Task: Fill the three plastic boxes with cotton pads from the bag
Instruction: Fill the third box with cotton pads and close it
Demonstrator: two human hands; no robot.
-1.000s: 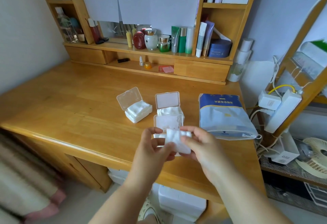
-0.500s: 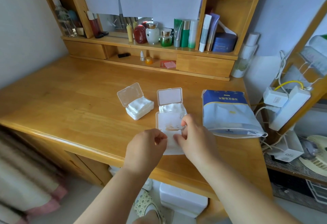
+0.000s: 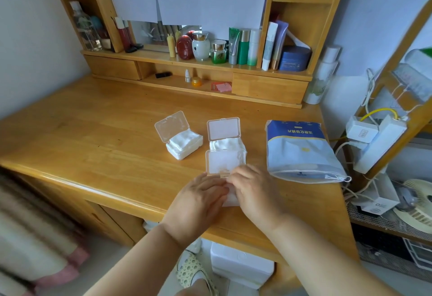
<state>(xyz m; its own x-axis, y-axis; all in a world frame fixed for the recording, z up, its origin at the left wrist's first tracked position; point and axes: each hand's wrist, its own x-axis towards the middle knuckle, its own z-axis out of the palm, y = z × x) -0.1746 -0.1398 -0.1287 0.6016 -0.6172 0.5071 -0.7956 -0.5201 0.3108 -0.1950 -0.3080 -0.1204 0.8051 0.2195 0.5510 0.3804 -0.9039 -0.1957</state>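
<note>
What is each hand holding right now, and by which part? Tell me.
Both the left hand and the right hand are on the nearest plastic box, over its pad-filled base below the raised lid. The exact grip is hidden.

Bare desk (image 3: 81, 136) lies open leftward; the bag (image 3: 301, 150) on the right and open-lidded boxes (image 3: 182, 136) behind block passage
</note>
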